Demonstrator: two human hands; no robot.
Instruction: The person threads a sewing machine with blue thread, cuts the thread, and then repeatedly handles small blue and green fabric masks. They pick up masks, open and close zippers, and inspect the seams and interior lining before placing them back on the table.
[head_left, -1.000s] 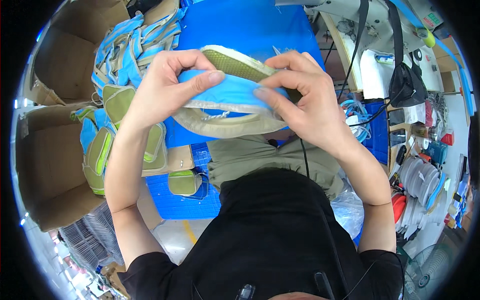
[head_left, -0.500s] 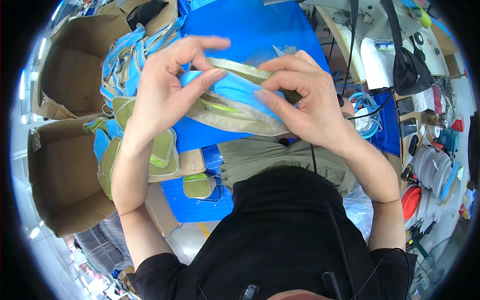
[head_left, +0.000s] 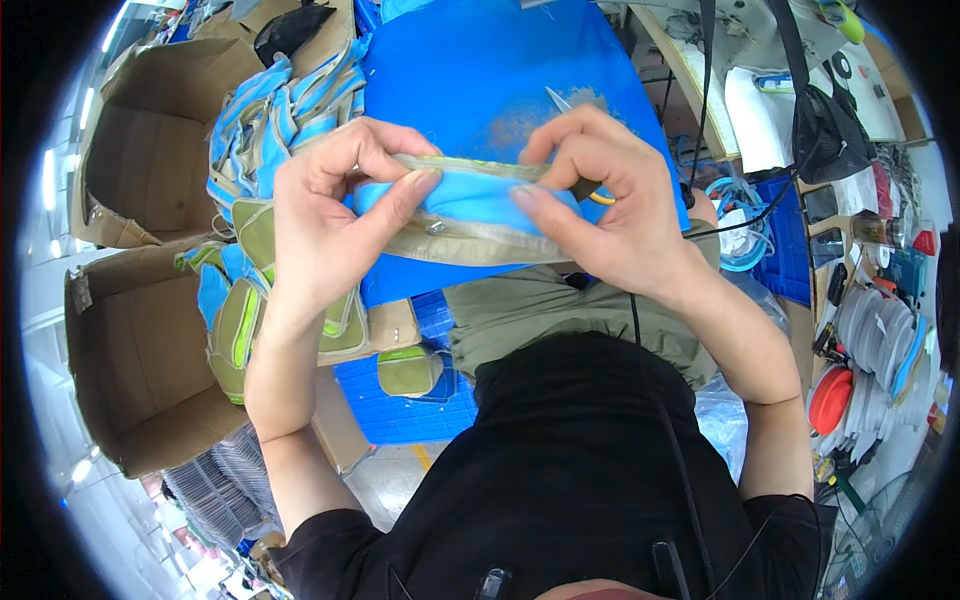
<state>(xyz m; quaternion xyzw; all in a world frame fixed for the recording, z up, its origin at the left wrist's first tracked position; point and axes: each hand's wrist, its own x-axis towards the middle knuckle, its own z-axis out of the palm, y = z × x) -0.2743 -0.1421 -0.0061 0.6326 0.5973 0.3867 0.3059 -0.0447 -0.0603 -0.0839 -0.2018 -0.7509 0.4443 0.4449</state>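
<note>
A fabric pouch (head_left: 468,203) in light blue and beige, with a lime-green strip along its far edge, is stretched between my hands above the blue work surface. My left hand (head_left: 335,215) pinches its left end, thumb on top of the blue cloth. My right hand (head_left: 625,210) grips the right end between thumb and fingers. A pointed metal blade tip (head_left: 557,99) shows beyond my right fingers, and a yellow loop (head_left: 602,197) shows under that palm. They look like parts of scissors, though the middle is hidden.
Blue-and-beige fabric pieces (head_left: 285,115) are heaped at the left, beside two open cardboard boxes (head_left: 150,350). Olive-green pouches (head_left: 240,325) lie nearer, another (head_left: 408,371) below. A cable (head_left: 755,215) hangs at the right, near tape rolls (head_left: 868,330).
My left fingers, raised and spread before, have curled down onto the cloth's edge. The pouch is now pulled straighter and more level, and its opening has narrowed.
</note>
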